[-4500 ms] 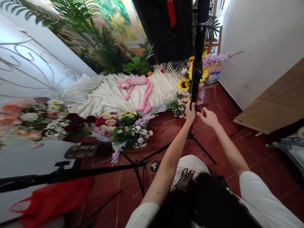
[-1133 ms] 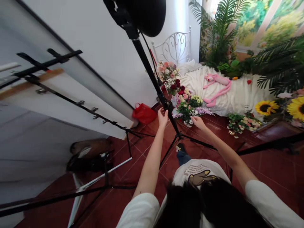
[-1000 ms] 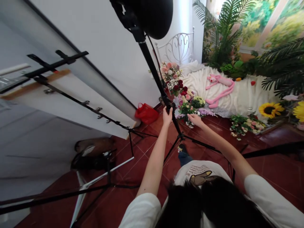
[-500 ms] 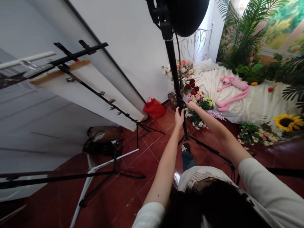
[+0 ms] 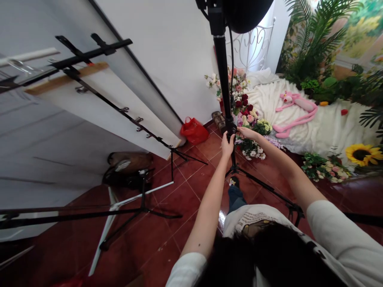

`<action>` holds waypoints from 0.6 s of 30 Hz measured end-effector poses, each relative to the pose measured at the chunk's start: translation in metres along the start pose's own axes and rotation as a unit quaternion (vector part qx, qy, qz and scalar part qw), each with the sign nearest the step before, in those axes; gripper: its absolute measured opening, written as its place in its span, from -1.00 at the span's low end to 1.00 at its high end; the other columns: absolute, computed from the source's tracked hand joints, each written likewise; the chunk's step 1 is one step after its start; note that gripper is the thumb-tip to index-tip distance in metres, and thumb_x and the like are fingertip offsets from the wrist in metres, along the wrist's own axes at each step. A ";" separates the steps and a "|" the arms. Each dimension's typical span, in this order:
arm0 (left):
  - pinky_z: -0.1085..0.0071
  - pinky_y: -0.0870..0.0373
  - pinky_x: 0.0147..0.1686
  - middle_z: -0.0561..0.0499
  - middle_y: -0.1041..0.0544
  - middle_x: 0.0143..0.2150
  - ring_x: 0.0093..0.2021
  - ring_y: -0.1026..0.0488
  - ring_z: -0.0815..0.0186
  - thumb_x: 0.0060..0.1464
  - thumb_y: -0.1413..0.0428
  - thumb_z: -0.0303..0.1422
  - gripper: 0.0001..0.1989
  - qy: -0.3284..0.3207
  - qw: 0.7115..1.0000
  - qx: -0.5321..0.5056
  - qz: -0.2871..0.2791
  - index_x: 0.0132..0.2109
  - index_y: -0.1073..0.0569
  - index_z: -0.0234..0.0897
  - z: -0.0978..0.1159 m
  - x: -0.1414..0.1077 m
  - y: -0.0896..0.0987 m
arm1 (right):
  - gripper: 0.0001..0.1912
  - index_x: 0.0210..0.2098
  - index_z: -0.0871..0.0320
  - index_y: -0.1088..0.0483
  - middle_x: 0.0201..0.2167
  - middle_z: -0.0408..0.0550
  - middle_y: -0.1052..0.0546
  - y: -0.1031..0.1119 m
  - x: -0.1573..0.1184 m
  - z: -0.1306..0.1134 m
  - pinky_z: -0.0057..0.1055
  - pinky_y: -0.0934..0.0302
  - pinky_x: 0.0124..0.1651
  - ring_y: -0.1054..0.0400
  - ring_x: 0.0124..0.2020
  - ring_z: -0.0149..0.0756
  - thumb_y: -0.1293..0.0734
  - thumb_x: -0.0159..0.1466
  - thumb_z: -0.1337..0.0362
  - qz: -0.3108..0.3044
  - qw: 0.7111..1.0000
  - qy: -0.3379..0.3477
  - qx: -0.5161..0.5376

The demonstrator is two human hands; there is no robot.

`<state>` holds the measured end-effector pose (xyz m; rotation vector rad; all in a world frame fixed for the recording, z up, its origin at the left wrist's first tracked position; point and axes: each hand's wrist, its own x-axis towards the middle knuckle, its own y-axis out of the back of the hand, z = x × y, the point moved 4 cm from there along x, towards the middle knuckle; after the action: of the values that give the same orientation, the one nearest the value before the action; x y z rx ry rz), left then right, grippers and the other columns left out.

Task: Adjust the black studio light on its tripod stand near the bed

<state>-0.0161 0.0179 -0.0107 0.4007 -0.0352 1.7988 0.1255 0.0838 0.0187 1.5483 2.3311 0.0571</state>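
A black light stand rises upright in front of me, with a large black lamp head at its top. My left hand is wrapped round the pole just below its black collar. Level with that collar, my right hand pinches the side of it, at what looks like a tightening knob; the fingertips are partly hidden. A dark cable hangs beside the pole. The tripod legs spread on the red tiles near my foot.
Left are a backdrop stand with clips and a white board, a red plastic bag, and more stand legs. Right are artificial flowers, a white fur cloth with a pink plush toy, and a sunflower.
The view has shifted slightly, and the lamp head sits higher in the frame. Both hands stay at the collar, with the right hand slightly lower against the pole.
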 end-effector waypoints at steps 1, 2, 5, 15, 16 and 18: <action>0.19 -0.40 0.15 -0.18 -0.55 0.06 0.10 -0.50 0.17 0.18 -0.03 0.08 -0.44 -0.004 1.000 -0.002 0.001 0.12 -0.37 -0.23 0.000 0.000 0.000 | -0.69 -0.43 0.12 -0.25 -0.59 -0.20 -0.25 -0.001 -0.002 0.001 -0.54 -0.03 -0.60 -0.05 -0.64 -0.46 -0.19 0.42 0.14 0.006 1.000 0.010 0.008; 0.19 -0.40 0.15 -0.19 -0.55 0.07 0.10 -0.50 0.17 0.18 -0.02 0.09 -0.44 -0.010 1.000 -0.004 0.002 0.12 -0.37 -0.23 -0.001 0.000 -0.001 | -0.71 -0.40 0.11 -0.24 -0.54 -0.19 -0.27 -0.003 -0.004 0.003 -0.54 -0.05 -0.59 -0.06 -0.62 -0.47 -0.19 0.41 0.12 0.012 1.000 0.019 0.020; 0.18 -0.39 0.16 -0.20 -0.54 0.07 0.11 -0.49 0.17 0.18 0.00 0.10 -0.42 -0.021 1.000 -0.008 0.003 0.11 -0.37 -0.25 -0.001 0.001 -0.002 | -0.72 -0.33 0.10 -0.21 -0.44 -0.18 -0.31 -0.009 -0.011 0.009 -0.56 -0.07 -0.57 -0.08 -0.59 -0.48 -0.20 0.39 0.04 0.026 0.997 0.036 0.055; 0.19 -0.39 0.15 -0.20 -0.54 0.06 0.11 -0.49 0.17 0.20 0.00 0.09 -0.45 -0.024 1.000 -0.002 0.010 0.11 -0.37 -0.24 0.001 0.002 -0.002 | -0.77 -0.40 0.20 -0.44 -0.72 -0.28 -0.20 0.019 0.006 -0.020 -0.55 0.02 -0.63 -0.03 -0.71 -0.52 -0.35 0.32 0.18 0.024 0.990 0.005 -0.139; 0.19 -0.39 0.15 -0.21 -0.54 0.06 0.11 -0.48 0.17 0.19 0.00 0.09 -0.44 -0.024 1.000 -0.001 0.011 0.10 -0.37 -0.24 0.002 0.002 -0.002 | -0.69 -0.49 0.20 -0.41 -0.74 -0.24 -0.22 0.020 0.011 -0.023 -0.52 -0.01 -0.63 -0.06 -0.73 -0.50 -0.33 0.33 0.17 0.032 0.986 -0.011 -0.165; 0.19 -0.38 0.16 -0.21 -0.54 0.07 0.12 -0.48 0.16 0.19 0.00 0.10 -0.44 -0.024 1.000 0.000 0.010 0.10 -0.37 -0.25 0.002 0.001 -0.002 | -0.56 -0.60 0.18 -0.34 -0.76 -0.16 -0.25 0.019 0.022 -0.026 -0.46 -0.09 -0.61 -0.12 -0.73 -0.44 -0.31 0.36 0.12 0.043 0.980 -0.038 -0.192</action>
<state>-0.0140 0.0192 -0.0086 0.4450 -0.0727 1.8094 0.1271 0.1151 0.0416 1.4245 2.0432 0.4344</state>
